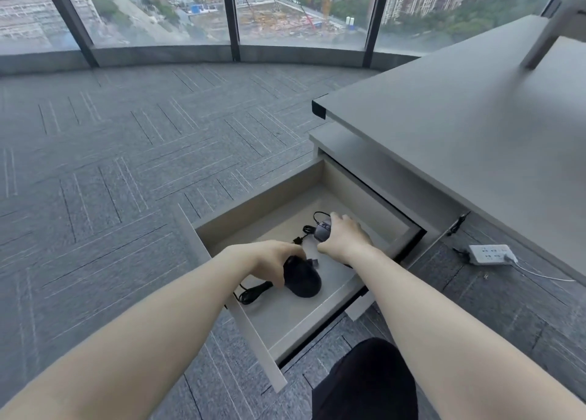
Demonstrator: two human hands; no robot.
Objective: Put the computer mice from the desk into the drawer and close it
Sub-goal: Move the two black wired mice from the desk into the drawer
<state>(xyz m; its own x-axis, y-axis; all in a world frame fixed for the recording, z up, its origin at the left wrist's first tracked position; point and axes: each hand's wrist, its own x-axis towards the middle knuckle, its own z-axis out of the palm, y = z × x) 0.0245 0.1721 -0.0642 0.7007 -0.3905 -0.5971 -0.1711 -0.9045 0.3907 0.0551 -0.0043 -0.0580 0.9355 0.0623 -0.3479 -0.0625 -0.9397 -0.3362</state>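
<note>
A grey-carpeted office corner with tall windows looks out over a construction site; a pale desk [459, 128] stands at the right, and below its edge a drawer [320, 318] is pulled wide open toward the person.

Both hands are down inside that drawer. The left hand [269, 261] curls over the top and near side of a black mouse [301, 280], fingers wrapped down its left flank; the mouse looks to rest on or just above the drawer floor, though I cannot tell whether the grip is slackening. Its coiled black cable [253, 293] lies at the drawer's left wall, just beside the hand. The right hand [345, 235] is farther in — fingers bent around a grey mouse [322, 231], which shows only at the hand's left edge. That mouse's thin cable [304, 229] loops loosely between the two hands.

The drawer's long axis runs from the person's knees up and right into the cabinet under the desk, so closing means a push along that line, away from the body. The front panel [241, 321] lies nearest the left forearm, and both arms cross over it now; my judgement is that the hands must let go and lift clear of the rim before any push. The left is the nearer one to that front.

No mouse shows on the visible desk top. On the floor at the right sits a white power strip [490, 254], well apart from the drawer.
</note>
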